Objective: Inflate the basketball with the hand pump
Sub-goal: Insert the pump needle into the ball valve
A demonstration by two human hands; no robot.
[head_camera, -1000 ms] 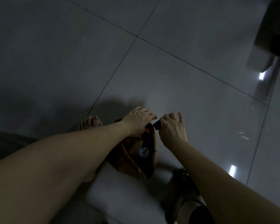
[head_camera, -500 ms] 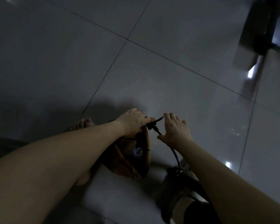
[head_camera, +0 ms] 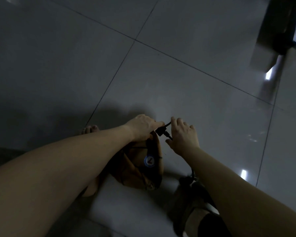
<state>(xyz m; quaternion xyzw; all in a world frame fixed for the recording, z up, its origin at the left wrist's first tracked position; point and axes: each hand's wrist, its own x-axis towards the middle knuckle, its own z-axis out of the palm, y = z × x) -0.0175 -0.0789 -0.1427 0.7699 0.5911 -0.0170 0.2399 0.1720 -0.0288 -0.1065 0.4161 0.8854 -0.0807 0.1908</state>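
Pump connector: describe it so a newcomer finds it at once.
On the grey tiled floor is a flattened orange basketball. At its upper edge, between the left hand and right hand, sits the pump connector, the only small black angular piece there.

Logged off the head view: both forearms were bare up to the frame edge, and the left hand point(head_camera: 142, 129) and right hand point(head_camera: 184, 135) showed bare fingers and wrists in the dim light. A bare foot point(head_camera: 90, 130) showed its toes. At lower right I noted a dark garment point(head_camera: 210, 226) over what looked like a leg; the light was too poor to tell its cut.
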